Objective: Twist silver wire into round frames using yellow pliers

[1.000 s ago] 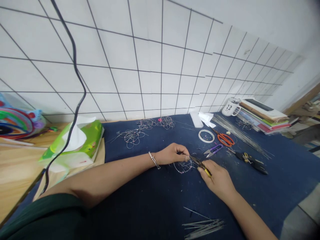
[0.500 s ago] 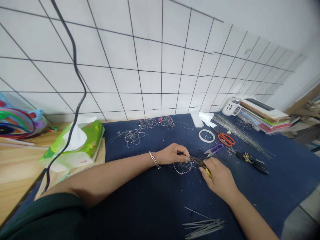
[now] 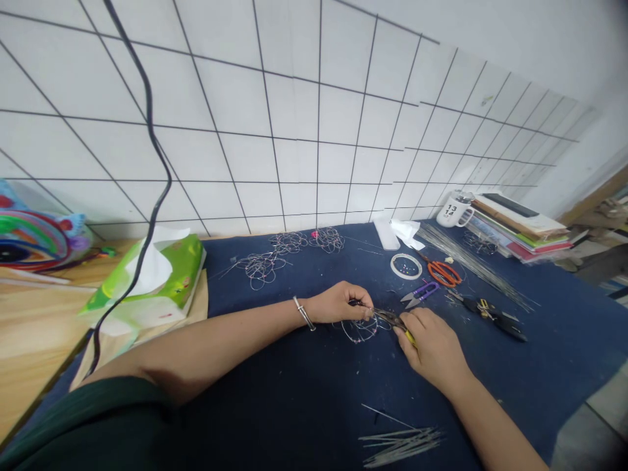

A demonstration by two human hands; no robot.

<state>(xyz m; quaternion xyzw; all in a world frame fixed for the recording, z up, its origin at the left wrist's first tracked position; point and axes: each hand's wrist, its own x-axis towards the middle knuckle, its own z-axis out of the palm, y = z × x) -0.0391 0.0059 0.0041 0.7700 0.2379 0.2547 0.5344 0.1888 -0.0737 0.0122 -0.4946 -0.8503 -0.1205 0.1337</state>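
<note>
Surface (image 3: 294, 399), dark blue cloth, fills most of the lower frame. Snag risk: cut wires (image 3: 402, 446) fan out at bottom centre-right, near the right forearm; a low sweep of that arm could catch the ends and scatter them.

Pliers (image 3: 390, 318), right of centre, are the main hazard as I judge it. Nose lies right by the left fingertips; a slip off thin metal could nip skin or jab a finger.

Purple-handled scissors (image 3: 426, 290), blades apart, lie just above the right hand (image 3: 432, 340). Reaching up that way without looking could mean a scratch.

Beaded wire piece (image 3: 358, 341), centre-right, below the left hand (image 3: 338, 303): open loops, fine gauge. Too hard a squeeze or twist might kink a loop; loops could also hook one another if the piece swings round.

Small beads (image 3: 406, 268) sit inside a white ring-shaped dish, upper right of the hands. A knock to the dish could send them rolling.

Pose. Left forearm comes in long from lower left, nearly straight at the wrist, low over the cloth; bracelet (image 3: 305, 314) at the wrist. Right forearm rises from the lower right corner, angled up and inward. Right fingers curl closed round the yellow handles, thumb underneath. Left thumb and fingers pinch together on the wire piece at the pliers' nose; exact contact point too small to tell.
</note>
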